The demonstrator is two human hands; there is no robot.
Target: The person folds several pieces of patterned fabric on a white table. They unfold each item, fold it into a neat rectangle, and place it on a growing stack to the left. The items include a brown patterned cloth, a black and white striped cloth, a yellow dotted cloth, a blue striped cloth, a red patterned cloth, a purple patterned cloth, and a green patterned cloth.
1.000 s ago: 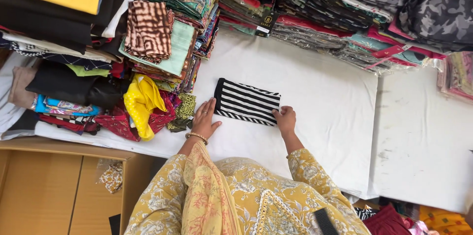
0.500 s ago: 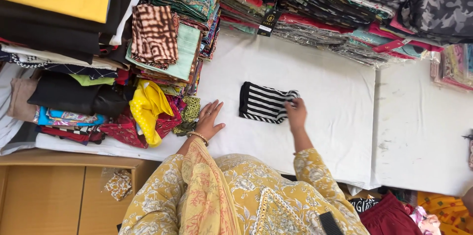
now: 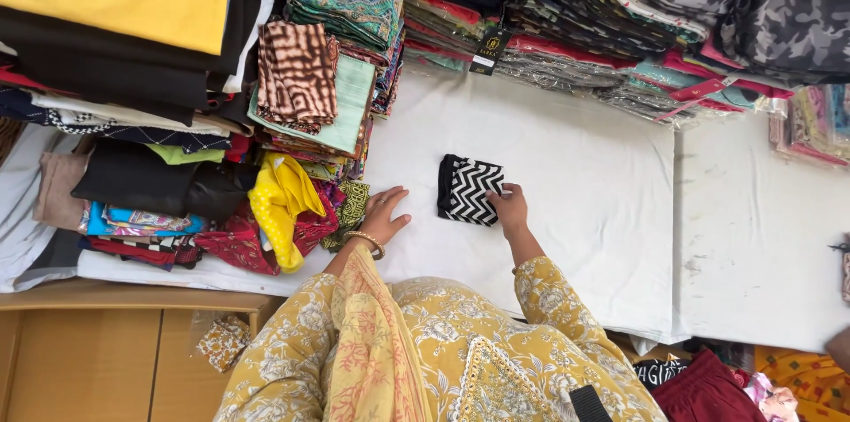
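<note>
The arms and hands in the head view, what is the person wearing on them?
Both arms are in loose sleeves of mustard-yellow fabric printed with pale grey-white flowers, ending short of the wrists. The left hand has a gold bangle at the wrist and what looks like a ring on one finger. The right hand shows no jewellery. A peach scarf with a red pattern hangs beside the left arm.

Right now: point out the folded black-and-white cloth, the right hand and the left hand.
folded black-and-white cloth point(image 3: 467, 188), head view, middle of its zigzag face.
right hand point(image 3: 511, 209), head view, back of the hand at the cloth's edge.
left hand point(image 3: 383, 215), head view, back of the hand, flat on the white surface.
</note>
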